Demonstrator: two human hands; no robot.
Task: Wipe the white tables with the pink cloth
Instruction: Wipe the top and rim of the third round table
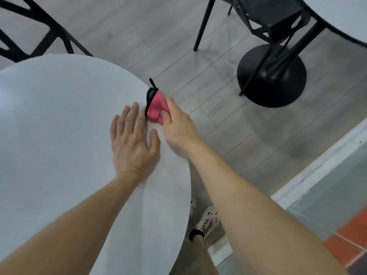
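Plainly, the right hand (176,126) pinched the bunched pink black-edged cloth (156,110) just beyond the left hand's (132,141) flat, spread fingers (127,120) on the round white tabletop (59,120); unfolding it would probably wipe better.

A black chair (39,34) with an open-strut frame stands at the upper left; another black chair (274,18) stands at the upper right, its legs crossing in front of a round black base (272,80); grey plank floor (158,36) lies beneath; patterned white shoes (208,221) show below; orange tiles (349,241) lie at the lower right.
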